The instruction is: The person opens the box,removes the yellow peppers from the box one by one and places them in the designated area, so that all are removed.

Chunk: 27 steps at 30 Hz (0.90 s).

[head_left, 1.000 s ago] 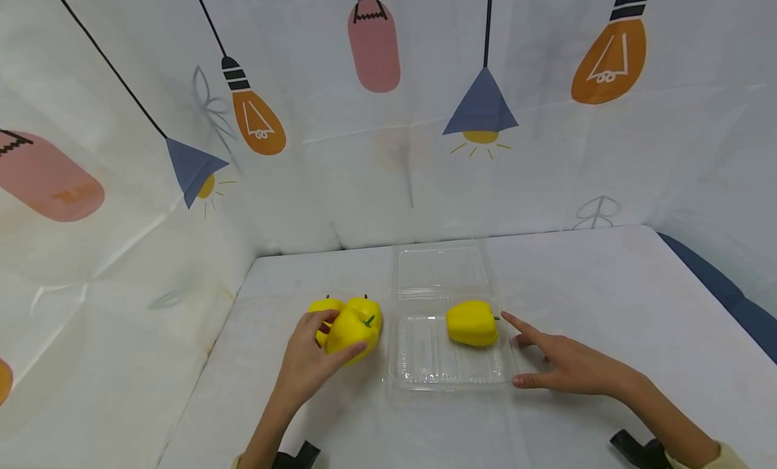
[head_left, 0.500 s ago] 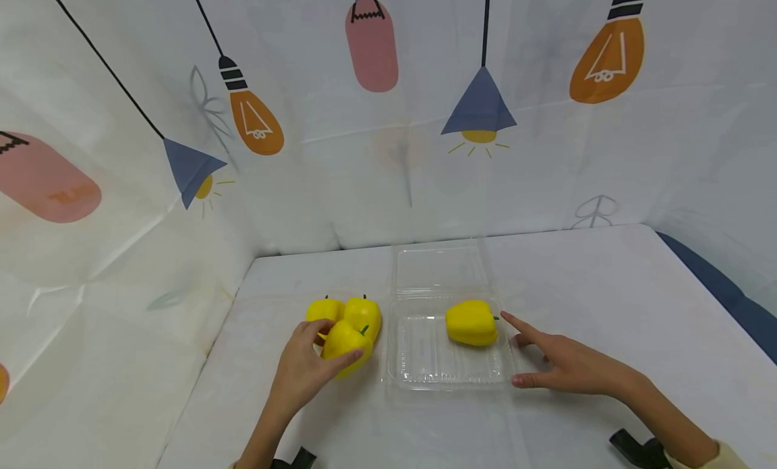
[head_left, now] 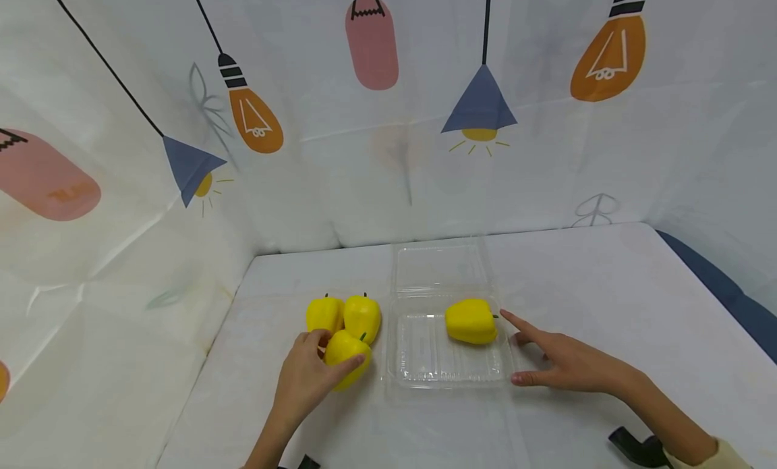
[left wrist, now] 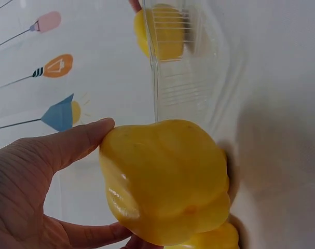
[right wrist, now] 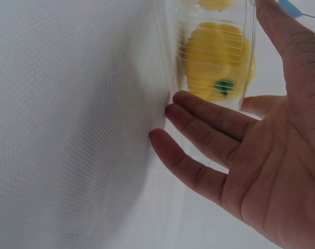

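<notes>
Between thumb and fingers, my left hand point(head_left: 308, 374) grips a yellow bell pepper point(head_left: 347, 358) with a green stem. In the left wrist view this pepper point(left wrist: 165, 181) fills the middle, pinched at its side. Just behind it stand two more yellow peppers, one on the left point(head_left: 324, 314) and one on the right point(head_left: 362, 318). Another yellow pepper point(head_left: 471, 321) lies on its side in the clear plastic clamshell container point(head_left: 419, 368), its stem pointing right. My right hand point(head_left: 567, 363) rests by the container's right edge, fingers extended and holding nothing.
The container's lid point(head_left: 442, 266) is folded back on the white table point(head_left: 607, 287). A white curtain point(head_left: 364, 179) printed with lamps and bulbs hangs behind and to the left. Something dark blue point(head_left: 716, 280) shows beyond the table's right edge.
The gripped pepper has come toward me, away from the two behind it, which now show more fully. My left hand has moved slightly with it. The right hand stays in place.
</notes>
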Each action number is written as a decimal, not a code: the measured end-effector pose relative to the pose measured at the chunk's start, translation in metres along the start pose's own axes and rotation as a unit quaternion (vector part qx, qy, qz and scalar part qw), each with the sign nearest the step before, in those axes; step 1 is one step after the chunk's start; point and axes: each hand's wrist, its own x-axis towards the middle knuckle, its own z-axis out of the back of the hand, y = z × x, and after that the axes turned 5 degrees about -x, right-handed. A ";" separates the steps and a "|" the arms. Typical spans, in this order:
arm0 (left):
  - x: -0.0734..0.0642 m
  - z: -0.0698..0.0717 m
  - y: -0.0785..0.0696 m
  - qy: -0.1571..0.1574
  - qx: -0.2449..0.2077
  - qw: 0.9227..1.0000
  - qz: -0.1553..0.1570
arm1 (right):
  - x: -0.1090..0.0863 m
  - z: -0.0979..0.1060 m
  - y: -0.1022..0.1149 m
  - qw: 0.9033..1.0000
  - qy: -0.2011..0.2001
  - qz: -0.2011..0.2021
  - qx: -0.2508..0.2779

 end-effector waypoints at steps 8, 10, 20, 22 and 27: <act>-0.002 0.000 -0.002 0.021 0.039 0.999 0.017 | -0.001 0.000 0.000 1.000 0.002 -0.004 -0.001; -0.002 -0.001 -0.003 0.024 0.044 0.998 0.022 | -0.001 0.000 0.000 1.000 0.003 -0.003 0.000; -0.005 -0.010 0.000 0.017 0.076 0.997 0.028 | 0.000 -0.001 -0.001 1.000 0.000 -0.008 -0.001; -0.006 -0.014 0.002 0.009 0.082 0.996 0.024 | 0.000 -0.002 -0.001 1.000 -0.001 -0.009 -0.001; -0.008 -0.022 0.001 -0.008 0.093 0.995 0.025 | 0.000 -0.002 -0.001 1.000 0.001 -0.011 0.002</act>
